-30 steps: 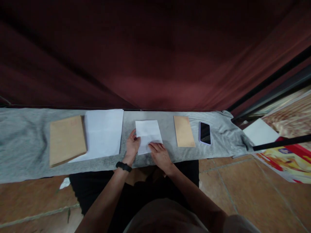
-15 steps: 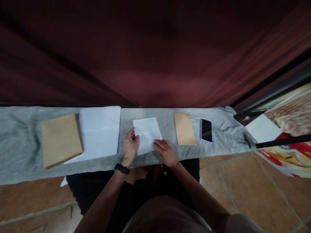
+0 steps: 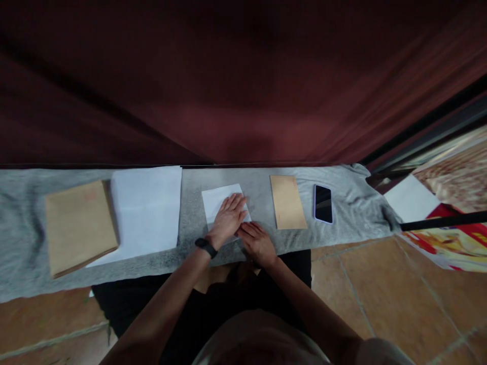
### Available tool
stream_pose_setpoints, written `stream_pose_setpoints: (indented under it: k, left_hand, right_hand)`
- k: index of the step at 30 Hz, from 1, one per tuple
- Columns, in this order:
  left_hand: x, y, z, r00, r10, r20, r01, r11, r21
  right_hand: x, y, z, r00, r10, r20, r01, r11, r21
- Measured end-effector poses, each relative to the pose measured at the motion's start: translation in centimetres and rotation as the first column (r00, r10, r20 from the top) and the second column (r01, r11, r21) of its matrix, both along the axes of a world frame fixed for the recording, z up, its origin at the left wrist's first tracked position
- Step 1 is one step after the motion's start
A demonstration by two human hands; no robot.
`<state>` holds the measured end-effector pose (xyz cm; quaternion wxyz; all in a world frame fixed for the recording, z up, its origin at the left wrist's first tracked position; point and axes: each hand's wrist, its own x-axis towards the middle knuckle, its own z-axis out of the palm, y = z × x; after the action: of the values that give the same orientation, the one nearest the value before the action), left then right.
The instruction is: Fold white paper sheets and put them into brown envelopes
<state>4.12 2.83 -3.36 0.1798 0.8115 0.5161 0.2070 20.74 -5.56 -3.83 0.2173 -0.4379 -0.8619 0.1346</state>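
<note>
A folded sheet of white paper [image 3: 215,198] lies on the grey cloth in front of me, partly covered by my hands. My left hand [image 3: 229,215], with a black watch on its wrist, rests flat across the paper with its fingers stretched out. Close beside it, my right hand [image 3: 259,244] lies at the paper's lower right edge, fingers extended and touching the sheet. A brown envelope [image 3: 288,203] lies a little to the right of the paper.
On the left, a stack of brown envelopes [image 3: 80,228] overlaps large white sheets [image 3: 148,208]. A phone [image 3: 323,204] lies to the right on the grey cloth [image 3: 353,213]. A dark red curtain [image 3: 243,121] hangs behind; black bars [image 3: 441,222] stand at the right.
My left hand has moved from the paper's left edge to the right, onto its middle, and flattened out. My right hand stays at the lower right edge.
</note>
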Motion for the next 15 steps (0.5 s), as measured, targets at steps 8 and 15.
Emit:
stream_pose_setpoints:
  k: [8,15]
  left_hand:
    - [-1.6,3.6,-1.4,0.996,0.020,-0.092,-0.014,0.998,0.061]
    - [-4.5,3.9,-1.8,0.983,0.163,-0.079,-0.158,0.985,0.063]
  right_hand:
    - [0.3,0.0,0.2,1.000,0.009,-0.028,-0.009,1.000,-0.010]
    - [0.2,0.0,0.1,0.999,-0.003,-0.048,0.002,1.000,-0.019]
